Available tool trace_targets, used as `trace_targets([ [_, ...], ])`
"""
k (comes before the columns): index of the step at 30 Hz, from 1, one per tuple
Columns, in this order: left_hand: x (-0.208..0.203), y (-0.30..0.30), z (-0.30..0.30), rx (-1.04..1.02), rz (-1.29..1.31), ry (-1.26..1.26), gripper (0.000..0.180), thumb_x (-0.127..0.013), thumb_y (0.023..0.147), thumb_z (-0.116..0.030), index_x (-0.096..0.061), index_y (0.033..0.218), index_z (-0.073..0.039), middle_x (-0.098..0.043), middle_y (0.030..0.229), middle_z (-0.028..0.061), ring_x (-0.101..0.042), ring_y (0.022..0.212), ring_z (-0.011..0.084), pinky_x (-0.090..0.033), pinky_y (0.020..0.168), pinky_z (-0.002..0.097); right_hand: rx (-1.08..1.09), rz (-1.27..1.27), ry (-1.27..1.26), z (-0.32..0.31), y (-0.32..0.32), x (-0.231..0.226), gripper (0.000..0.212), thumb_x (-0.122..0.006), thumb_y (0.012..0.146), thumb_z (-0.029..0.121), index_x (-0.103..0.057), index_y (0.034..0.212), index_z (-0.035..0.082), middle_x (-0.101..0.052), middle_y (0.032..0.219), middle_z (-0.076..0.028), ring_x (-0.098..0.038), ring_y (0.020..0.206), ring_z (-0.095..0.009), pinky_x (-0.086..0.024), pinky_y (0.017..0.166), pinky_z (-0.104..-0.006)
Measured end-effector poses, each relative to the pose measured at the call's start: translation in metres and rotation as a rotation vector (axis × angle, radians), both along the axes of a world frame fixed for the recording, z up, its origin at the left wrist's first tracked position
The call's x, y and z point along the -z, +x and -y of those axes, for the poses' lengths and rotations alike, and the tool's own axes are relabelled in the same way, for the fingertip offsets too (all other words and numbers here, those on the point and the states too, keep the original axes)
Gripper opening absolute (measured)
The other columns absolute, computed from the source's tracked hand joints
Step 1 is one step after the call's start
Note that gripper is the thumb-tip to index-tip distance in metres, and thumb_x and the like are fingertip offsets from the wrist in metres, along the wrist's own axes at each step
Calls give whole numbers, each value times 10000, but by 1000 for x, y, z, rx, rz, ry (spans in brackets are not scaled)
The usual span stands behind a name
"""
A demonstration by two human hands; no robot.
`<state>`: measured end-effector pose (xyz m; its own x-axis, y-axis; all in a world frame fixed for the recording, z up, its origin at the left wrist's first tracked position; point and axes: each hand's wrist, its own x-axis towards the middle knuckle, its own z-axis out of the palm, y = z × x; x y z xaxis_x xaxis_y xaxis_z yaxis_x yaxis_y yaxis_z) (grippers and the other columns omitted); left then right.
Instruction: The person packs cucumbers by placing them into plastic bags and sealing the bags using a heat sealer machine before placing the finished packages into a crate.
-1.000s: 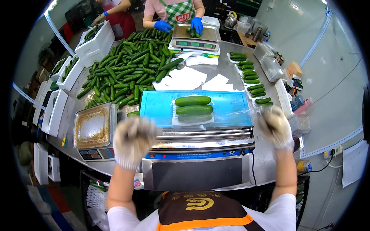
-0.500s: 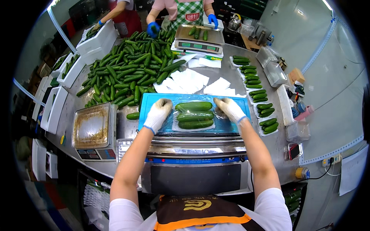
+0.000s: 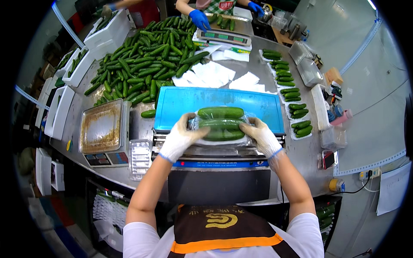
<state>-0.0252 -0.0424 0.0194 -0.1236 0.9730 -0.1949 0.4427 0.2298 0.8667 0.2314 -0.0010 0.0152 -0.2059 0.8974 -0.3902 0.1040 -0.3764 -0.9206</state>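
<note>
Between my two gloved hands is a tray of cucumbers [image 3: 221,124], three lying side by side on white foam under clear film. My left hand [image 3: 184,136] grips its left side, thumb along the front. On the right side, my right hand [image 3: 260,136] holds the tray with fingers curled over the film. It is above the near edge of the blue board [image 3: 215,101] on the film wrapping machine [image 3: 219,164]. Both hands wear white knit gloves with clear plastic at the fingers. The tray's underside is hidden.
A large cucumber heap [image 3: 146,60] covers the far left. Packed cucumber trays [image 3: 292,95] line the right. A rusty-topped scale [image 3: 101,129] and a clear plastic tray [image 3: 140,159] stand left of the machine. Across the table, a co-worker's blue-gloved hand [image 3: 199,20] is by another scale [image 3: 224,38].
Both my hands have drawn the tray toward me, off the middle of the blue board, and closed in on its sides. The co-worker's left-side blue glove has moved to the scale.
</note>
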Motion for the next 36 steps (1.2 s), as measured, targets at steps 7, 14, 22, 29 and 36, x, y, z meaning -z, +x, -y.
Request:
trace_targets([
  [7,16,10,149,9,286,-60,646,-698,755,-84,-407,1325,10,-555,1147,119,-536,974,156,-458,835,275,-33,73,-159,132,26,-9,585,-713,739,77,-427,1224,-81,-588,946,-131,-569,678,-127,-473,530,-232],
  [14,62,23,201,-211,1072,-380,464,-495,955,-266,-433,1299,38,-573,1095,86,-534,998,139,-441,861,276,-30,-198,-527,186,49,46,597,-649,815,313,-435,1245,-42,-554,1072,-127,-563,888,-165,-487,707,-267],
  [22,64,7,196,84,1013,-353,433,-446,981,-307,-499,1247,30,-585,1154,109,-530,1046,135,-434,916,283,-572,-392,-547,131,31,78,437,-516,918,356,-545,1168,-2,-621,1083,-115,-611,925,-140,-520,724,-275],
  [29,52,26,200,56,971,-150,860,-677,801,-505,-344,1388,28,-473,1320,146,-444,1205,201,-356,1018,315,-818,-833,-775,155,-25,119,362,-454,973,158,-494,1302,11,-570,1247,-122,-590,1099,-191,-520,888,-283],
  [36,66,44,231,-292,1339,-328,559,-403,981,-415,-436,1309,36,-557,1230,177,-579,1104,243,-491,940,371,-111,-989,-1066,151,31,60,741,-569,876,515,-392,1359,-19,-437,1369,-216,-501,1207,-325,-425,1019,-429],
])
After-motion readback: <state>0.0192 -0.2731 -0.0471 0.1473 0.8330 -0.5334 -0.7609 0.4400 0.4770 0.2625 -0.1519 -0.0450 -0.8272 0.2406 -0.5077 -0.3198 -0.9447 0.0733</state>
